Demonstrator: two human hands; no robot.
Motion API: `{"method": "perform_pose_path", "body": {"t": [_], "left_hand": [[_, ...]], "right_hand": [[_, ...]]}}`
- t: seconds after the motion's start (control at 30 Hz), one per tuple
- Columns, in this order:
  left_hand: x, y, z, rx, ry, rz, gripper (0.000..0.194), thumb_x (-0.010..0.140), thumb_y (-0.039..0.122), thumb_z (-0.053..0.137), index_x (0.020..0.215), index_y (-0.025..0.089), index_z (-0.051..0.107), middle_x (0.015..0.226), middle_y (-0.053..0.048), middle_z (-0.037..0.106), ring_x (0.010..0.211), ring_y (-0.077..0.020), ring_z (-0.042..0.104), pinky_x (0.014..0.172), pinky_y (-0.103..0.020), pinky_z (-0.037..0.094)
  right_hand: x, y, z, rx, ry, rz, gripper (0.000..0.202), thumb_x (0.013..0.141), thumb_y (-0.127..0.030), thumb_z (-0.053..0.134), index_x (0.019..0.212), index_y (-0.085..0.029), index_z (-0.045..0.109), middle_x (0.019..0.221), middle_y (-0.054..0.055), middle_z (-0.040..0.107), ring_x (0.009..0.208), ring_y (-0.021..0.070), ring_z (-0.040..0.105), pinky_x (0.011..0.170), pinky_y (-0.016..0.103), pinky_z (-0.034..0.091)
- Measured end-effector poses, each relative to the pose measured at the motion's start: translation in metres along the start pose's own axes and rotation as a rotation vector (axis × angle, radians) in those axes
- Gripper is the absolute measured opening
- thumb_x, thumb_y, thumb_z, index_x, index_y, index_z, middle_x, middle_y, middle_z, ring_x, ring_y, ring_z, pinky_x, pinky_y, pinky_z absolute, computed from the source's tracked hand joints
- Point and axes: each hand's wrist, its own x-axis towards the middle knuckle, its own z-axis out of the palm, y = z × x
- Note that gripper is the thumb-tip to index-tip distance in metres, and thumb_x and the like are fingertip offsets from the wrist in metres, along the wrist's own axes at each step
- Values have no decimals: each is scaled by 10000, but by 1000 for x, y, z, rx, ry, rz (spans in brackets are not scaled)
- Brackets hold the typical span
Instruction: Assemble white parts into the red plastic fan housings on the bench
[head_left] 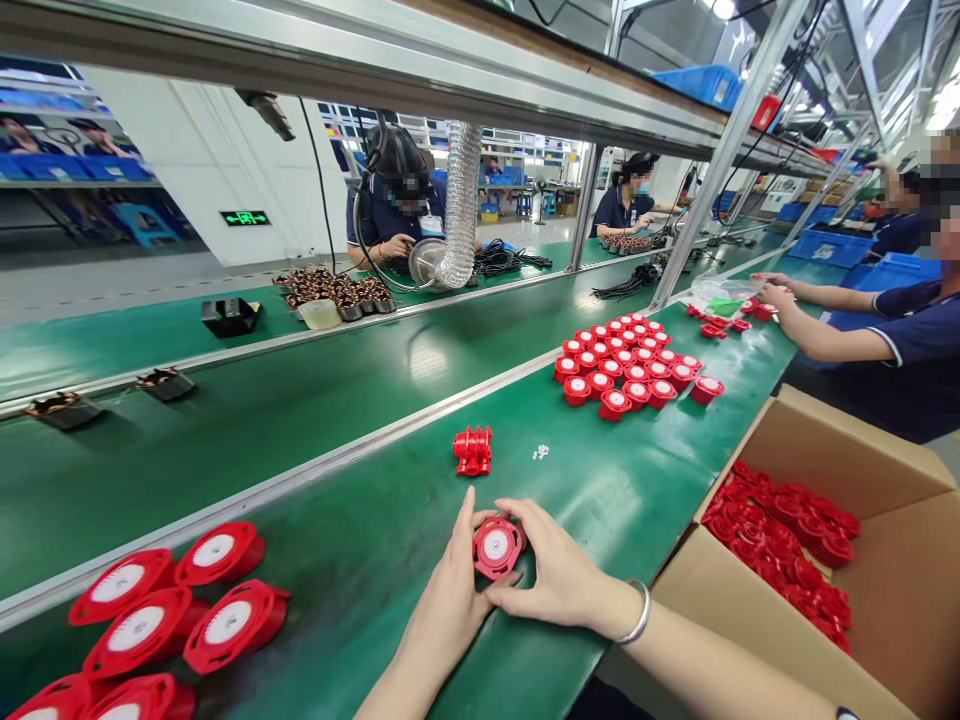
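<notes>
Between my two hands is a round red plastic housing (484, 560) with a white disc in its centre, facing up just over the green bench. My left hand (450, 580) closes on its left side, thumb and fingers around the rim. My right hand (551, 570) grips the right side, with the fingers over the top edge and the thumb below. Just beyond my hands stands a small cluster of red plastic parts (472, 451). Beside that cluster lie several tiny white pieces (541, 452).
Several red housings with white discs (141, 628) sit at the left; a larger group (615, 404) is ahead right. An open cardboard box (885, 450) of red parts stands at the right. Copper-wound parts (165, 384) rest on the middle strip. A co-worker's arms (832, 315) reach over the bench.
</notes>
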Motion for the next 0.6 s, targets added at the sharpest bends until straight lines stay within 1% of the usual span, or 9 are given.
{"method": "perform_pose_path", "body": {"t": [0.17, 0.27, 0.33, 0.37, 0.4, 0.47, 0.53, 0.6], "left_hand": [[0, 1, 0, 12, 7, -4, 904, 863, 302, 606, 1550, 312, 18, 1398, -109, 507, 1258, -266, 550, 1079, -477, 428], [-1, 4, 0, 30, 19, -9, 894, 854, 285, 594, 1554, 304, 38, 1414, -112, 508, 1261, -269, 560, 1067, -464, 449], [-2, 6, 1, 42, 27, 2, 888, 854, 281, 581, 1554, 306, 34, 1415, -109, 516, 1274, -268, 558, 1078, -476, 440], [-2, 7, 1, 48, 34, 12, 884, 859, 291, 575, 1553, 310, 28, 1408, -106, 527, 1284, -267, 554, 1085, -488, 431], [-2, 7, 2, 55, 42, 23, 878, 866, 311, 568, 1553, 313, 21, 1396, -102, 543, 1291, -268, 552, 1089, -502, 423], [0, 6, 3, 74, 67, 46, 852, 883, 378, 549, 1555, 312, 30, 1356, -98, 585, 1286, -276, 561, 1090, -525, 416], [2, 3, 5, 103, 98, 75, 816, 893, 459, 521, 1558, 303, 74, 1312, -97, 625, 1264, -286, 581, 1086, -523, 422], [5, -3, 6, 128, 122, 102, 788, 900, 531, 494, 1556, 303, 122, 1282, -89, 652, 1241, -285, 601, 1088, -498, 430]], "right_hand": [[3, 1, 3, -18, -25, 44, 849, 653, -267, 813, 1390, -179, 400, 1351, 145, 535, 1248, 289, 519, 1073, 469, 428], [4, -4, 5, 7, -25, 1, 725, 694, -268, 802, 1338, -220, 472, 1304, 96, 592, 1195, 257, 559, 1047, 432, 450], [3, -1, -2, 17, 14, -32, 656, 720, -283, 791, 1306, -235, 500, 1264, 74, 617, 1154, 233, 583, 1022, 395, 468], [1, 4, -11, 7, 60, -28, 645, 728, -298, 785, 1303, -234, 501, 1261, 74, 616, 1150, 230, 586, 1016, 385, 472], [-1, 13, -23, -16, 130, -4, 639, 738, -317, 776, 1306, -229, 496, 1266, 81, 611, 1155, 231, 586, 1015, 381, 472], [-8, 39, -59, -93, 336, 100, 591, 766, -361, 742, 1289, -223, 503, 1259, 87, 610, 1145, 235, 597, 1003, 381, 481], [-18, 72, -107, -189, 565, 225, 513, 788, -416, 702, 1231, -222, 529, 1198, 78, 634, 1075, 235, 631, 954, 387, 506], [-29, 105, -154, -248, 695, 291, 522, 799, -461, 664, 1223, -198, 513, 1152, 96, 643, 1018, 253, 646, 912, 427, 517]]}}
